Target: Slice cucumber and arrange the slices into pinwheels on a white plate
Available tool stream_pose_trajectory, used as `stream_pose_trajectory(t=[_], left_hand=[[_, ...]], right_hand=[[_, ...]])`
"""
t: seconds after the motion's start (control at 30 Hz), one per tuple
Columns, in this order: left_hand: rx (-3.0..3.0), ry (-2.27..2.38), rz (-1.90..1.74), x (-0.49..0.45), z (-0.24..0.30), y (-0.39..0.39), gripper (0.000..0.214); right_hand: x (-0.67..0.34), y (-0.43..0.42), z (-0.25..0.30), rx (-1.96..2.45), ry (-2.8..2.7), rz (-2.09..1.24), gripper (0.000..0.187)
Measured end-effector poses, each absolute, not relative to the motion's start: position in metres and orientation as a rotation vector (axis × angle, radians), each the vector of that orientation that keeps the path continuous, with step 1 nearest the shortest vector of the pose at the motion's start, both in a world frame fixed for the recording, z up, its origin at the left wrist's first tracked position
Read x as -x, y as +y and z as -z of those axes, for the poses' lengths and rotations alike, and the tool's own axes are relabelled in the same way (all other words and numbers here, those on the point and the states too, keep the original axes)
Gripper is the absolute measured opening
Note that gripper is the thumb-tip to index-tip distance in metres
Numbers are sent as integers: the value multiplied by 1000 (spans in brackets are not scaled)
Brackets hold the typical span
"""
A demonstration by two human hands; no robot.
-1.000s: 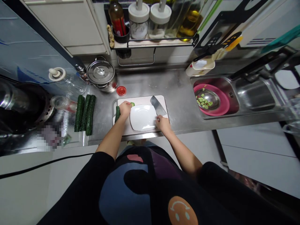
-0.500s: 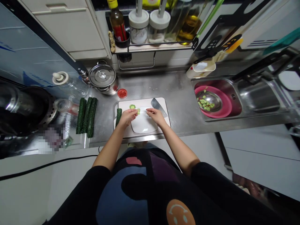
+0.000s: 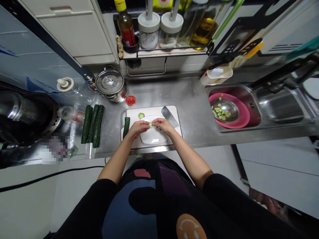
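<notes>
Over a white plate (image 3: 154,137), my left hand (image 3: 138,128) and my right hand (image 3: 162,125) meet and pinch a small pale green cucumber slice (image 3: 151,124) between their fingertips. The plate rests on a white cutting board (image 3: 157,110). On the board's left side lies a cut length of cucumber (image 3: 126,126). Several loose cucumber slices (image 3: 141,115) sit just behind the plate. A cleaver (image 3: 170,116) lies flat at the board's back right, its handle not visible.
Whole cucumbers (image 3: 91,126) lie to the left. Behind the board stand a lidded steel pot (image 3: 110,83) and a small red dish (image 3: 131,100). At right, a pink basin (image 3: 243,113) holding a metal bowl (image 3: 234,111) sits in the sink (image 3: 276,103). Above hangs a spice rack (image 3: 171,51).
My right hand has moved left to the cucumber slice, which only my left hand held before. Now both hands grip it. The view has shifted slightly.
</notes>
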State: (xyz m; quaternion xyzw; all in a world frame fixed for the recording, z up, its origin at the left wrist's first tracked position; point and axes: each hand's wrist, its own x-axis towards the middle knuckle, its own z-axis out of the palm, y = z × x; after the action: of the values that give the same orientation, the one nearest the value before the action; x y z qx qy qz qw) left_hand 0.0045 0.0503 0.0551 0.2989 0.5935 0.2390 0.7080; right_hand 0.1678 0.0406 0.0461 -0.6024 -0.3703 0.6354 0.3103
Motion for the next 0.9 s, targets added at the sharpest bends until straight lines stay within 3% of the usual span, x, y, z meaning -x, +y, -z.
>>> stream_pose_trajectory(t=[0.37, 0.9], left_hand=[[-1281, 1548, -534, -10, -46, 57, 8], [-1589, 1544, -551, -26, -21, 69, 15]], right_hand=[[-169, 47, -43, 1662, -794, -1790, 5], [-165, 55, -21, 1833, -918, -1519, 12]])
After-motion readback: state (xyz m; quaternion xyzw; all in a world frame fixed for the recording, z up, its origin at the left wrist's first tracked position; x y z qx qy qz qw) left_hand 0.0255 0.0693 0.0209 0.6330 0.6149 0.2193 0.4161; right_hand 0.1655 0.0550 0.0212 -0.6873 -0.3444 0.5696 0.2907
